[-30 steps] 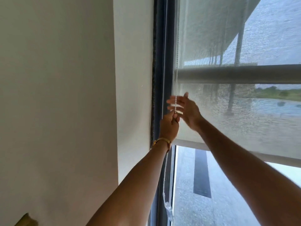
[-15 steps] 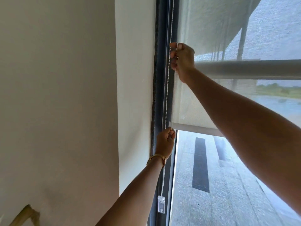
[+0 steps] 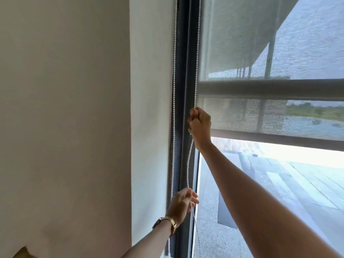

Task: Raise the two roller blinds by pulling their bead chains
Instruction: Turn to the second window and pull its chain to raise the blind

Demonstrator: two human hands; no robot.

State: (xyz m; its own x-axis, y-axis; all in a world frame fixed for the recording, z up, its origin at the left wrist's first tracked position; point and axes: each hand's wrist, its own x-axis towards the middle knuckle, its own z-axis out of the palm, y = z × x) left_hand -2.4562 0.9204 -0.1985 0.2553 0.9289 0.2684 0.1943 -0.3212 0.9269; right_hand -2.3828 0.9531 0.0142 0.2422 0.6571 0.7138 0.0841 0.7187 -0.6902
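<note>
The right hand point(image 3: 200, 125) has a full fist grip closed around the white plastic bead chain point(image 3: 195, 67), high up beside the dark window frame point(image 3: 183, 90). Below it, the left hand point(image 3: 181, 205), with a gold wristwatch point(image 3: 167, 221) on its wrist, looks loosely open, fingers point(image 3: 193, 199) spread; the same strand passes through or just against them, and whether they pinch it I cannot tell.

The chain strand runs taut down from the top of the frame into the right fist, then hangs slack in a gentle curve to the left hand and on below it. A second white beaded strand point(image 3: 174, 108) hangs straight to the left, along the edge of the pale plastered wall point(image 3: 149, 108).

Right of the fist, the grey translucent mesh roller blind point(image 3: 251, 43) covers the upper glass, and its grey bottom bar point(image 3: 279, 140) sits level with the right wrist, so the lower pane is uncovered. Only one blind is clearly made out.

The chain is probably light, limp and a little slippery, so it is best taken in a closed fist on the taut strand, pulled straight down along the frame.
</note>
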